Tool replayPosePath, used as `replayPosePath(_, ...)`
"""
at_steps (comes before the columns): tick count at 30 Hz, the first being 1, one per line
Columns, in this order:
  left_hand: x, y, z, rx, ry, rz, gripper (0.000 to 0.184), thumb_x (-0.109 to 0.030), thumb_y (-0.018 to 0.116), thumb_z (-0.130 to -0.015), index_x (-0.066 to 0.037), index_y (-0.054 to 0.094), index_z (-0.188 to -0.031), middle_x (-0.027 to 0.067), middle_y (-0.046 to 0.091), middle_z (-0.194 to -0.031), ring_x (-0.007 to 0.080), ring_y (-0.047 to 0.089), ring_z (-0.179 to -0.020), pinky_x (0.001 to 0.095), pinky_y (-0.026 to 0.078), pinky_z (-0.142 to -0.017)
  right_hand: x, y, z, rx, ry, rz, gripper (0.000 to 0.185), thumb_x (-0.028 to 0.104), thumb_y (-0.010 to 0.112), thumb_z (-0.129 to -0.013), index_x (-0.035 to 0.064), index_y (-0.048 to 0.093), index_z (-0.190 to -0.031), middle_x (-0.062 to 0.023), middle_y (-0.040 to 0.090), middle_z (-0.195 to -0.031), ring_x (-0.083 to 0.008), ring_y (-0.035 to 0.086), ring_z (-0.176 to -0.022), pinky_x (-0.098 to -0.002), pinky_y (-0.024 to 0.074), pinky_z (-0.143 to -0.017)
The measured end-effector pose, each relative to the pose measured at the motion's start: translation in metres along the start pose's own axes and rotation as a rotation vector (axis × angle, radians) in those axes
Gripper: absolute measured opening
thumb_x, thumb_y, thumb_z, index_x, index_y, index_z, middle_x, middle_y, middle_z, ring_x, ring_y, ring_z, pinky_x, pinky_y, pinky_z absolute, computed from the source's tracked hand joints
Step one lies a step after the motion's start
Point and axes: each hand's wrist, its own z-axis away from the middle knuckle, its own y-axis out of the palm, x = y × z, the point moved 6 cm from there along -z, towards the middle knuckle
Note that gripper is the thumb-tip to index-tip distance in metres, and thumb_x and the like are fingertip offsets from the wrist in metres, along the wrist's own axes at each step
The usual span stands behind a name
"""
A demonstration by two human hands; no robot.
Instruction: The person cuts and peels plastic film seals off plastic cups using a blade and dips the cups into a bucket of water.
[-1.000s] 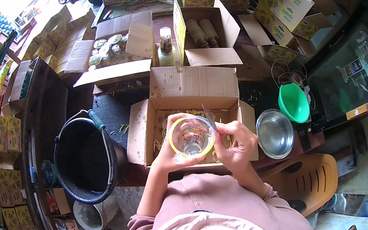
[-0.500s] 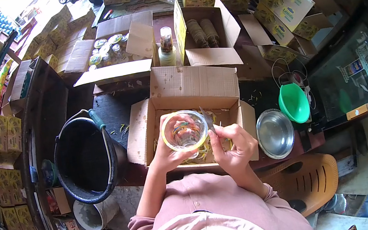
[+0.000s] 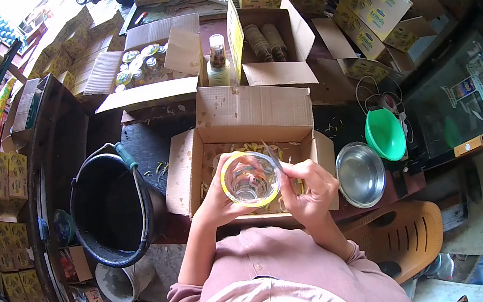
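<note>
My left hand (image 3: 217,203) is wrapped around a clear plastic cup (image 3: 253,188) with a yellow rim, its mouth tilted up toward me. Fingers show through the cup's wall. Pinched between the thumb and fingers of my right hand (image 3: 311,189) is a small knife (image 3: 272,152), its dark blade pointing up and left along the cup's right rim. Both hands are above an open cardboard box (image 3: 253,105), where thin yellowish strips lie scattered inside. Most of the knife's handle is hidden by my right hand.
On the left stands a black bucket (image 3: 115,213). A steel bowl (image 3: 361,175) and a green bowl (image 3: 384,134) are at the right. Behind the box are a carton of lidded jars (image 3: 141,66), a bottle-like container (image 3: 218,67) and a carton with stacked cups (image 3: 266,41).
My left hand has shifted the cup slightly right and down, bringing its rim nearer to my right hand. The knife stays in almost the same place.
</note>
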Motion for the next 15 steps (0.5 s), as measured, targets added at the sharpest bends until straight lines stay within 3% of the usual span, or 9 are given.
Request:
replayPosePath(4,-0.0012,0.0021,-0.0004,0.028,-0.018,0.038,0.084,-0.01,0.08,-0.058,-0.005,0.029,-0.125,0.0062,0.044,-0.112,0.0163,0.049,-0.105,0.03,0.042,-0.09,-0.0024,-0.0001,-0.0023,0.002,0.023,-0.051,0.013,-0.007,0.065,-0.065,-0.0016,0.061,-0.076,-0.0098,0.059,-0.065,-0.0158,0.057,-0.057,-0.023,0.0434,-0.051)
replayPosePath(15,-0.0036,0.005,-0.0033,0.045,-0.047,0.194,0.069,-0.013,0.079,-0.06,-0.003,0.04,-0.117,0.0073,0.049,-0.108,0.0161,0.051,-0.101,0.0311,0.042,-0.088,-0.0049,-0.0016,-0.0028,0.015,0.078,-0.104,0.014,-0.004,0.067,-0.065,0.0017,0.063,-0.077,-0.0085,0.059,-0.065,-0.0175,0.059,-0.057,-0.0254,0.0457,-0.051)
